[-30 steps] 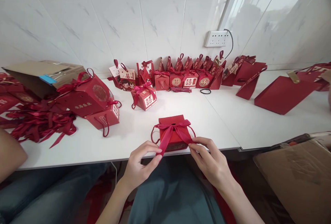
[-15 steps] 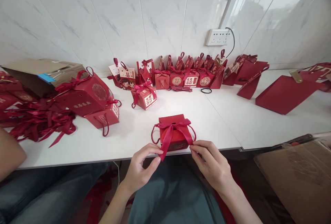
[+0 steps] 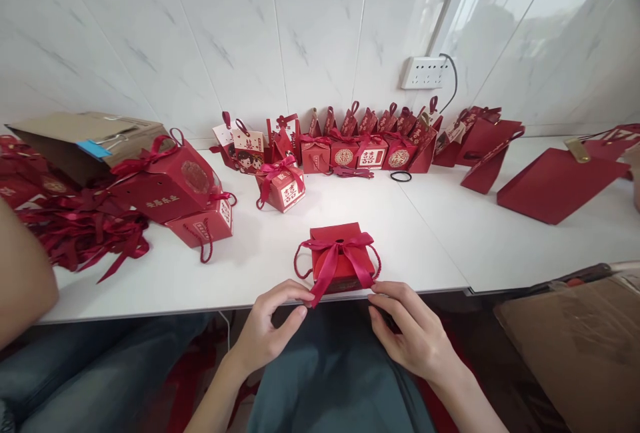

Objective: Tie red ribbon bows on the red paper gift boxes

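A small red gift box (image 3: pixel 345 238) sits at the table's front edge, with twisted cord handles at both sides. Across its top lies a tied magenta ribbon bow (image 3: pixel 339 249), its two tails hanging down the front. My left hand (image 3: pixel 273 326) is beside the left tail; its fingertips touch the tail's end while the thumb stands apart below. At the other tail's end is my right hand (image 3: pixel 413 326), index fingertip touching or very close to it, the thumb likewise apart. Neither hand grips anything.
Several finished red boxes (image 3: pixel 344 155) line the wall. One bowed box (image 3: pixel 281 186) stands before them. Stacked boxes (image 3: pixel 165 189) and a ribbon heap (image 3: pixel 85 233) lie left, beside another person's arm (image 3: pixel 23 273). A cardboard box (image 3: pixel 575 339) is at lower right.
My left thumb has come away from the ribbon tail, and that hand's grip has loosened. My right fingers have drawn slightly back. The bow and box stay in place; the view has shifted a little.
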`<state>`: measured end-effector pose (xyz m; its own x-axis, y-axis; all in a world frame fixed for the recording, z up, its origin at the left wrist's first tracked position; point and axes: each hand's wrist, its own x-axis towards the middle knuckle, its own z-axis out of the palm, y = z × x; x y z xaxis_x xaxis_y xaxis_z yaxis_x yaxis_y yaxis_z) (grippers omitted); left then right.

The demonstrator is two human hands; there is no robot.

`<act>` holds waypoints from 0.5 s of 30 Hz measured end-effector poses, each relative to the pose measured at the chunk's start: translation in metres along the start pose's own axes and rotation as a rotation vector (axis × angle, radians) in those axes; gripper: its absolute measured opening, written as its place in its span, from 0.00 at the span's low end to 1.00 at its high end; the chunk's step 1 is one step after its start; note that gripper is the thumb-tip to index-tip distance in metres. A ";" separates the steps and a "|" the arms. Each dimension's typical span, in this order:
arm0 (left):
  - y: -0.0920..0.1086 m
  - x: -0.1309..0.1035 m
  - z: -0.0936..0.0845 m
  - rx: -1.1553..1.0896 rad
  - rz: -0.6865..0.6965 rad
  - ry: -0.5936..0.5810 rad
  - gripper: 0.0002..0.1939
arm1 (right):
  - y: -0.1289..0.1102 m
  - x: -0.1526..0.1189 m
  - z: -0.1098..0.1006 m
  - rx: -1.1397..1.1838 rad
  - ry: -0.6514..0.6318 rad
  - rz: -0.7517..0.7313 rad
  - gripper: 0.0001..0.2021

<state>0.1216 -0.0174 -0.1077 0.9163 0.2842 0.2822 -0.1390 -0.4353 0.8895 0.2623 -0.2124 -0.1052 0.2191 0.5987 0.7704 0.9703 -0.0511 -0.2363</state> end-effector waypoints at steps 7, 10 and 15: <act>0.020 0.018 -0.031 0.150 -0.089 -0.099 0.09 | 0.003 -0.005 -0.003 -0.003 -0.061 -0.019 0.08; 0.035 0.043 -0.024 0.217 0.100 0.181 0.07 | 0.001 -0.006 -0.003 0.023 -0.066 -0.002 0.09; 0.048 0.090 0.006 0.388 0.244 0.052 0.07 | -0.004 -0.004 -0.003 0.047 -0.070 0.026 0.10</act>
<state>0.1994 -0.0181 -0.0419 0.8527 0.1720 0.4933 -0.1880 -0.7799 0.5970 0.2579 -0.2169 -0.1058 0.2344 0.6523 0.7208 0.9583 -0.0306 -0.2840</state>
